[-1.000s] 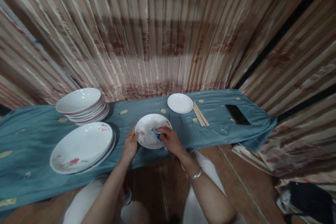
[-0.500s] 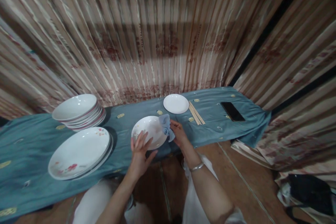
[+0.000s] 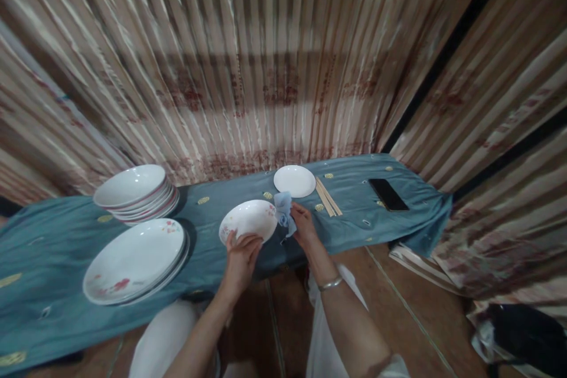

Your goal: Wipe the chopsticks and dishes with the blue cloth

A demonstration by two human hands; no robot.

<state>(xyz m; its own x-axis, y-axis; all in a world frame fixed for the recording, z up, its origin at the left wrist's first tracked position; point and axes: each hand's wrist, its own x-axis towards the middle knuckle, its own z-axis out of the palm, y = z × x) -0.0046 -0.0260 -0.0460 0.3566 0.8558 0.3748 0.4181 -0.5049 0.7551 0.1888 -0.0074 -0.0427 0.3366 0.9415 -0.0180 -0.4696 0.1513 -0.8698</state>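
Observation:
A white bowl with small red flowers (image 3: 250, 217) is tilted a little above the front half of the blue-green cloth. My left hand (image 3: 241, 254) grips its near rim, fingers closed over the edge. In my right hand (image 3: 302, 224) is a bunched light-blue cloth (image 3: 284, 212), pinched between thumb and fingers close to the bowl's right rim. Whether the cloth touches the rim I cannot tell. A silver bangle (image 3: 331, 283) circles my right wrist.
A stack of white bowls (image 3: 133, 186) stands at the left, behind stacked oval plates (image 3: 137, 260). Behind the bowl lies a small white plate (image 3: 295, 181), with wooden chopsticks (image 3: 328, 198) beside it. A black phone (image 3: 388, 195) rests farther right. Pleated curtains (image 3: 274, 71) hang behind the table.
My left hand has gone from spread fingers on the bowl to a closed grip on its near rim. The light-blue cloth has come off the bowl's inside to its right edge.

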